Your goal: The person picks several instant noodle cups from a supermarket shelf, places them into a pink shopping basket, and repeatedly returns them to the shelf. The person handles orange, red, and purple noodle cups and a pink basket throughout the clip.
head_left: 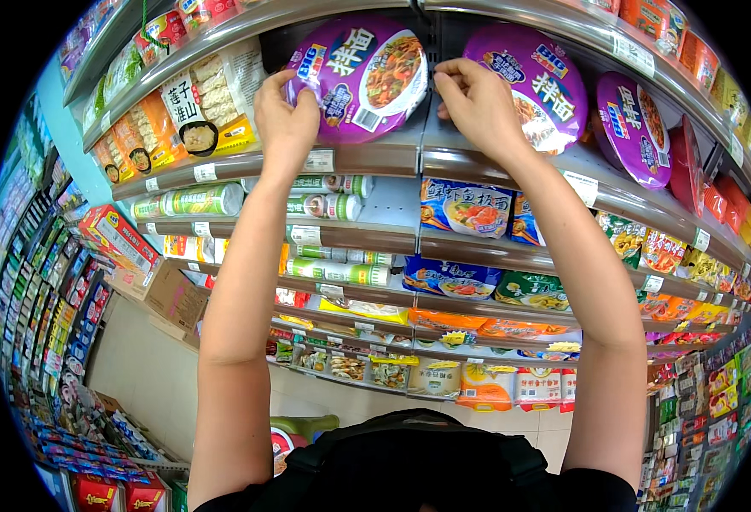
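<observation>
My left hand point(287, 125) is at the left rim of a purple instant noodle bowl point(350, 77), its thumb against the printed lid and its fingers at the edge. The bowl stands on its side on an upper shelf, its lid facing me. My right hand point(477, 105) is just beyond the bowl's right edge, with fingers loosely bent and nothing seen in them. Behind that hand, a second purple noodle bowl point(561, 83) stands the same way and is partly covered by it. A third purple bowl point(634, 128) leans farther right.
Bagged dried noodles point(206, 102) stand left of the bowls. A metal shelf edge point(362, 163) with price tags runs below them. Lower shelves hold wrapped noodle rolls point(204, 200) and blue noodle packs point(466, 208). Cardboard boxes point(174, 297) are stacked on the floor at left.
</observation>
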A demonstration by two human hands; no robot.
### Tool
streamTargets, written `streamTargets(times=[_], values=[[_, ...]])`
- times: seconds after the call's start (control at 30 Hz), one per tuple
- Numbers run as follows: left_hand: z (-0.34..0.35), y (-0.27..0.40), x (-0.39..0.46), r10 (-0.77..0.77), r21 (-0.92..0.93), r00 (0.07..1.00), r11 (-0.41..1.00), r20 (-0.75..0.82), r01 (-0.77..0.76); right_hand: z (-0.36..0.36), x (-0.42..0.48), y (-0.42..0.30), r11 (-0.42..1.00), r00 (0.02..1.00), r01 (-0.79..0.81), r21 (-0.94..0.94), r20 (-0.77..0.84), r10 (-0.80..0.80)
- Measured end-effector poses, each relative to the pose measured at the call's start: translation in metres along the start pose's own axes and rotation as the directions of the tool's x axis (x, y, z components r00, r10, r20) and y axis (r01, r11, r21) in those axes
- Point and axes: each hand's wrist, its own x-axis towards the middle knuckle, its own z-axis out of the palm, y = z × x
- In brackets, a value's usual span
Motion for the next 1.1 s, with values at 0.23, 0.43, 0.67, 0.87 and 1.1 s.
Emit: streamTargets(times=[0.23,0.43,0.67,0.87,1.1], values=[[-0.006,-0.017,0.017,-0.283,0.012,0.891,0.954,0.355,0.298,0.029,0.023,0.002,0.879,0.872,-0.435,0.194,0.336,0.357],[-0.004,0.004,0.019,-0.168,-0.467,0.96,0.846,0.224,0.257,0.023,0.019,0.009,0.793,0.83,-0.535,0.291,0.356,0.43],[-0.004,-0.013,0.049,-0.15,-0.635,0.973,0.739,0.175,0.228,0.03,0.02,0.001,0.773,0.765,-0.588,0.239,0.477,0.434],[-0.01,-0.023,0.036,-0.273,-0.624,0.861,0.6,0.429,0.501,0.019,0.019,0.001,0.818,0.772,-0.554,0.156,0.464,0.434],[-0.021,-0.014,0.031,-0.226,-0.474,0.833,0.734,0.505,0.487,0.021,0.019,-0.007,0.729,0.822,-0.547,0.412,0.43,0.374]])
